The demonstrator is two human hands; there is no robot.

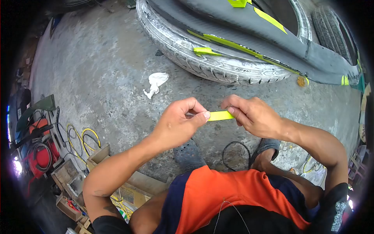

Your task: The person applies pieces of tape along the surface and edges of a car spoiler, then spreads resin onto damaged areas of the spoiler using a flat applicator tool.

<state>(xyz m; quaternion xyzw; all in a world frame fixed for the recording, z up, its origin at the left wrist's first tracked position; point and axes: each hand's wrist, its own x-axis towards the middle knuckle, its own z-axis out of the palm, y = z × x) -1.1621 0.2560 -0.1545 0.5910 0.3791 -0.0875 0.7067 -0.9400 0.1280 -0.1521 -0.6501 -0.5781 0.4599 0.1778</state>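
A short strip of yellow tape (221,116) is stretched between my hands. My left hand (182,119) pinches its left end between thumb and fingers. At the other end, my right hand (253,116) is closed on the tape with the thumb on top. Beyond my hands, a dark panel (249,37) with several yellow tape pieces rests on a worn tire (175,58). A crumpled white scrap (157,82) lies on the floor between the tire and my left hand.
Wooden boxes (67,181), a red machine (42,158) and yellow cable (83,144) are at the left. Another tire (329,31) stands at the upper right. A thin black cable loop (224,150) lies between my feet on the concrete floor (93,66).
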